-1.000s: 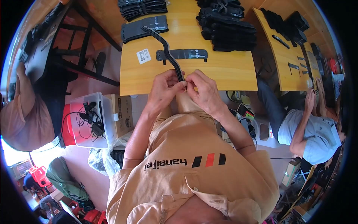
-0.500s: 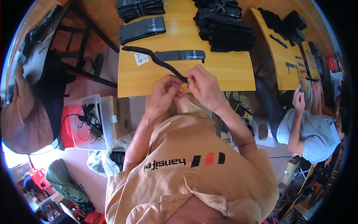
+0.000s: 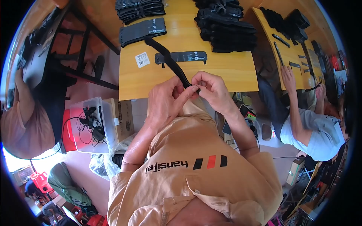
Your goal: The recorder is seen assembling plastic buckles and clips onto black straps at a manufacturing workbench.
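A long black fabric strap slants up and leftward over the table from its near end, which both hands pinch just off the table's front edge. My left hand is closed, with its thumb reaching across to the strap's end. Fingers bent, my right hand grips that same end from the other side. Under the strap lies a flat dark printed card with small black tabs at its lower edge. A white label sheet rests to the left of the card.
Printed dark sleeves are stacked at the table's back left, with a tied bundle beyond. Black straps pile up at back right. A clear bin of cables stands on the floor at left. One person works at the right-hand table.
The strap's far end has swung rightward and up, and the hands have come closer together. My left thumb now extends onto the strap's end. The neighbour at right has reached farther forward.
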A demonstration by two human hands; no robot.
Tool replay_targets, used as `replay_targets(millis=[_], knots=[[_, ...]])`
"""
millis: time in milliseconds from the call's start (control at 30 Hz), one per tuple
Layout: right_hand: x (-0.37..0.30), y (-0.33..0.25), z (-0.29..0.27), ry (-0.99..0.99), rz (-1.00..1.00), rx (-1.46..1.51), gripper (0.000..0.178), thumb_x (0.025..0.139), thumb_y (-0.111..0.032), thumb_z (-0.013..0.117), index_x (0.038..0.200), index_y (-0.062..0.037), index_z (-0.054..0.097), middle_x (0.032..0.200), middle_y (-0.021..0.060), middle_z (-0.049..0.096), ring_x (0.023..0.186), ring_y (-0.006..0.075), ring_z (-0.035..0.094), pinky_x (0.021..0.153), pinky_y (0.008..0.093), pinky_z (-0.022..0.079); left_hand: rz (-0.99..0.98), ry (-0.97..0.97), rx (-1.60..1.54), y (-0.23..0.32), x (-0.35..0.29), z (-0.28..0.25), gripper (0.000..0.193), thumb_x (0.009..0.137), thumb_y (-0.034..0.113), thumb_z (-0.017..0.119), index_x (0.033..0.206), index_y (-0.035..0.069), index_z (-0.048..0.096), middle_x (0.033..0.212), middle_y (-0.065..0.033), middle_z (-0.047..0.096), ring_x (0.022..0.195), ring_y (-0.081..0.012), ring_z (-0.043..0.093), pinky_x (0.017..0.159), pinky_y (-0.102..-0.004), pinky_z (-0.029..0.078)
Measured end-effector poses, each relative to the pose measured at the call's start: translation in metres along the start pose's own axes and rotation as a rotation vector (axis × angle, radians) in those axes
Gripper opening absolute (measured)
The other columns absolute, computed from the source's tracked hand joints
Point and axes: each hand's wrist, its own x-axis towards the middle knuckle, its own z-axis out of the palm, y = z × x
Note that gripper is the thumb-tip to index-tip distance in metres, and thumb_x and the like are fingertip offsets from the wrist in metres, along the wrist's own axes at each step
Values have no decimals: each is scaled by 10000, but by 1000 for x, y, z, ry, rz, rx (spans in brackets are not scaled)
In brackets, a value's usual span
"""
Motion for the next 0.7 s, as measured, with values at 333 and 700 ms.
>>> replay_targets(millis=[333, 700], knots=[[4, 3, 4, -105, 103, 161, 65, 826, 41, 488, 876, 24, 527, 801, 17, 513, 723, 68, 536, 625, 235, 528, 123, -139, 109, -4, 6, -11, 307, 856, 261, 543, 737, -21, 531, 579, -172, 534, 564, -352, 538, 534, -405, 399], [7, -9, 4, -82, 67, 201, 84, 839, 37, 474, 903, 21, 527, 816, 31, 528, 716, 70, 540, 633, 245, 540, 74, -146, 81, 0, 8, -3, 327, 889, 300, 507, 799, -13, 532, 631, -191, 534, 626, -377, 542, 571, -429, 399]])
